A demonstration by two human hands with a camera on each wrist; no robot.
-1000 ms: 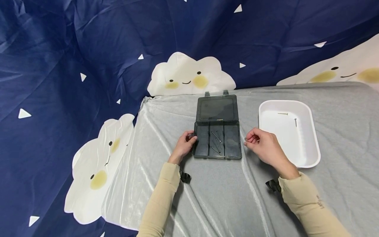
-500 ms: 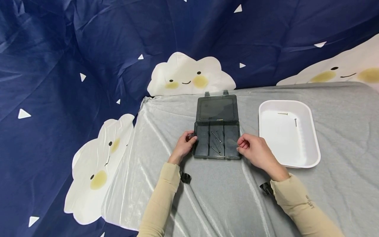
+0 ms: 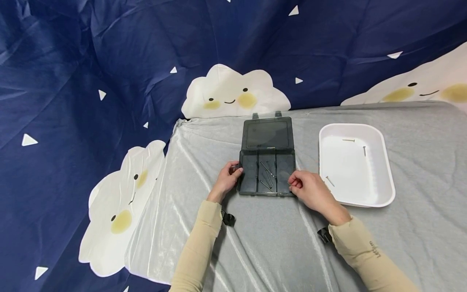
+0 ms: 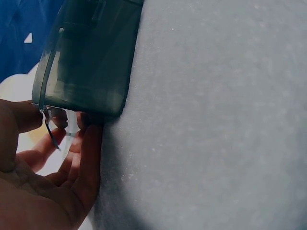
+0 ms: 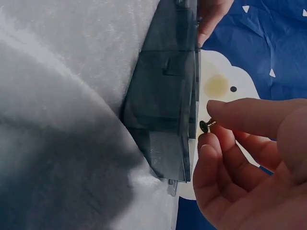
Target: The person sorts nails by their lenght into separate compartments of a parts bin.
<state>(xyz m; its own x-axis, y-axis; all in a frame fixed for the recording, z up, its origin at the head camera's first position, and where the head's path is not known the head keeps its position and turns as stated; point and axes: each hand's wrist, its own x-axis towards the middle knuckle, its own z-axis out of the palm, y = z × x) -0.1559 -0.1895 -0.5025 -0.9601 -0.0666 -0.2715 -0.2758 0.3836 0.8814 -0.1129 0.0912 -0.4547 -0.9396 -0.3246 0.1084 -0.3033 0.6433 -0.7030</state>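
Observation:
A dark translucent plastic compartment box [image 3: 249, 178] lies with its lid [image 3: 268, 134] swung back on the grey cloth. Several slim silvery screws or nails [image 3: 269, 175] rest in its middle compartment. At the left wall, my left hand [image 3: 227, 178] grips the box, thumb at the rim and fingers against the side. My right hand [image 3: 311, 190] pinches a small brass-coloured screw [image 5: 205, 126] between thumb and fingers, over the right compartment's edge. Only the screw's head and a bit of its shank show in the right wrist view; fingers hide the rest.
To the right stands a white tray [image 3: 387, 178] with three loose screws in it, one near its lower left corner [image 3: 330, 181]. Grey cloth [image 3: 266, 243] covers the table. A dark blue curtain with clouds [image 3: 233, 32] hangs behind and at the left.
My right hand has moved left from beside the white tray to the box's right edge, pinching the screw. A third screw in the tray has come into sight. The left hand stays put.

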